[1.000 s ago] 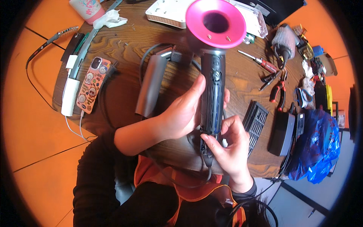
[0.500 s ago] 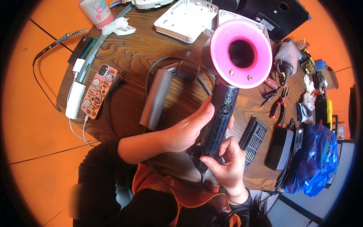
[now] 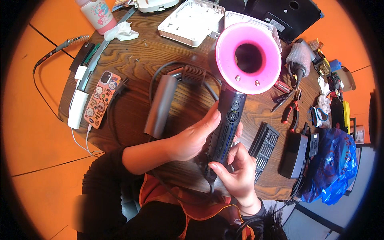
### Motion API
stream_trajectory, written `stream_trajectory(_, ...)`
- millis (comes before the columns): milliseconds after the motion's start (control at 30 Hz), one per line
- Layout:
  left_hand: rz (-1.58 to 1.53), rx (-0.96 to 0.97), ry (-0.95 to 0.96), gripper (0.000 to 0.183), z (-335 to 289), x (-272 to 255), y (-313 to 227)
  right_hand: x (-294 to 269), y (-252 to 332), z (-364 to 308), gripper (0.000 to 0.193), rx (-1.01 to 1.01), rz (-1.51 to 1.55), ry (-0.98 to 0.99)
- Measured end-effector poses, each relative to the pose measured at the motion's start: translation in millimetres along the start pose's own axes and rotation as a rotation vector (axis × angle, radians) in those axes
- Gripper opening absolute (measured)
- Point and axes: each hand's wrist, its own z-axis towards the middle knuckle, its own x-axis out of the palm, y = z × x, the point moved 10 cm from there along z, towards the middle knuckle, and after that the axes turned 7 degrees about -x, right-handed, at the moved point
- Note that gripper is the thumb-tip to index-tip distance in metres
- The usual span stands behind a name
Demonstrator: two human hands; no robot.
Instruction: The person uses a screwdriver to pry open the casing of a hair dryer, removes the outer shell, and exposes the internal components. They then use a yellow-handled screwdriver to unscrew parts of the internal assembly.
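A hair dryer (image 3: pixel 226 120) with a round pink head is held upright over the table, its black inner handle and buttons bare. My left hand (image 3: pixel 196 136) is closed round the handle from the left, thumb lying along its side; its other fingers are mostly hidden behind it. At the lower end of the handle, my right hand (image 3: pixel 238 172) has its thumb against the base, with the index finger curled beside it. A cord runs down from that base. On the table left of the dryer lies a grey handle sleeve (image 3: pixel 161 106), close to a dark mesh cylinder (image 3: pixel 194 75).
A screwdriver bit case (image 3: pixel 264 150) lies right of my hands, near red-handled pliers (image 3: pixel 290 114) and a dark grey box (image 3: pixel 293 156). A blue plastic bag (image 3: pixel 334 168) sits at the right edge. A patterned phone (image 3: pixel 102 100) is at left; a white open housing (image 3: pixel 192 24) stands behind.
The whole view has shifted slightly, so the table and dryer appear a little further left. Both hands keep nearly the same hold on the dryer.
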Motion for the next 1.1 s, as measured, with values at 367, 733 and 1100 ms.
stream_trajectory(367,0.169,0.006,-0.028,0.053,3,5,-9,6,-7,0,0.048,0.040,0.485,-0.124)
stream_trajectory(733,0.117,0.021,0.021,0.061,5,8,-14,11,-7,-3,0.078,0.073,0.668,-0.036)
stream_trajectory(1100,0.334,0.097,-0.025,0.082,5,7,-21,17,-4,0,0.069,0.095,0.892,0.017)
